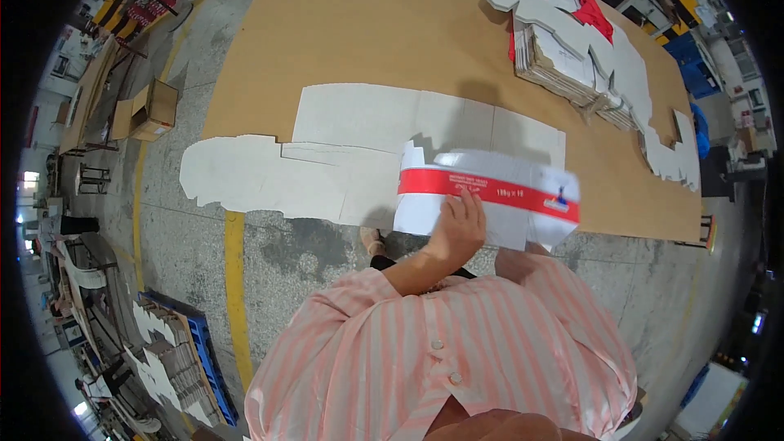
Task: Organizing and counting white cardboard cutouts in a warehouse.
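My left hand lies with its fingers spread on a white folded carton with a red band across it, held up in front of my chest. My right forearm in a pink striped sleeve runs under the carton's lower edge, and the carton hides that hand. Just beyond the carton, flat white carton blanks lie spread on the floor, overlapping the edge of a large brown cardboard sheet.
A stack of carton blanks with a red cloth sits at the far right of the brown sheet. An open brown box stands at the left. A yellow floor line runs by my feet. More blanks rest on a blue pallet at lower left.
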### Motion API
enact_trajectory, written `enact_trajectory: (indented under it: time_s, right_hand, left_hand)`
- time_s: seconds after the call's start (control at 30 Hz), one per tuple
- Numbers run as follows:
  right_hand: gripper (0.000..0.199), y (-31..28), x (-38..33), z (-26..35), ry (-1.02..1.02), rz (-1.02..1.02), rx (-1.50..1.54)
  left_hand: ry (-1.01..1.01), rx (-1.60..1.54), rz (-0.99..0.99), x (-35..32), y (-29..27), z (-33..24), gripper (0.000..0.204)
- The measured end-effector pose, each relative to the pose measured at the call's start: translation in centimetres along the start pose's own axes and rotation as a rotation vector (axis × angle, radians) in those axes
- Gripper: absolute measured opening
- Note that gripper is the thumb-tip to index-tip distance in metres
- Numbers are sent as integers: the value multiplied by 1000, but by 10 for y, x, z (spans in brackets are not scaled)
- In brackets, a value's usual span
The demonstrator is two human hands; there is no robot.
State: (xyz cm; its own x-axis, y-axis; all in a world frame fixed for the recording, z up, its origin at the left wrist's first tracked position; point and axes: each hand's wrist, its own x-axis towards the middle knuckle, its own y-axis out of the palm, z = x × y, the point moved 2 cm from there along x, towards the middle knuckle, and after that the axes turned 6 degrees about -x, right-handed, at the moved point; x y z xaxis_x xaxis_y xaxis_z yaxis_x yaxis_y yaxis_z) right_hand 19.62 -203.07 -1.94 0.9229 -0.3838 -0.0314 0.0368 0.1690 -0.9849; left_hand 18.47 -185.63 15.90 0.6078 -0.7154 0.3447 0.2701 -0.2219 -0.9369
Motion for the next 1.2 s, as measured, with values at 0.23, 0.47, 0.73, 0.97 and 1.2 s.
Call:
enact_trajectory:
  time_s: [0.23, 0.47, 0.73, 0.97, 1.2]
  right_hand:
    - [67, 13, -4, -4, 3, -47, 331]
    - [67, -5, 3, 6, -19, -38, -194]
    - [68, 0, 3, 4, -27, -19, -202]
    - [66, -2, 6, -12, 3, 6, -183]
    - [67, 23, 2, -37, -73, 48, -193]
  left_hand:
    - [-363, -623, -174, -11, -41, 77, 48]
    - [-1314, -1930, -826, -144, 46, 183, 48]
    - [-1460, -1661, -825, -176, 93, 219, 41]
    - [-541, -662, -275, -45, -35, 127, 38]
    - [-5, -40, 30, 4, 9, 1, 42]
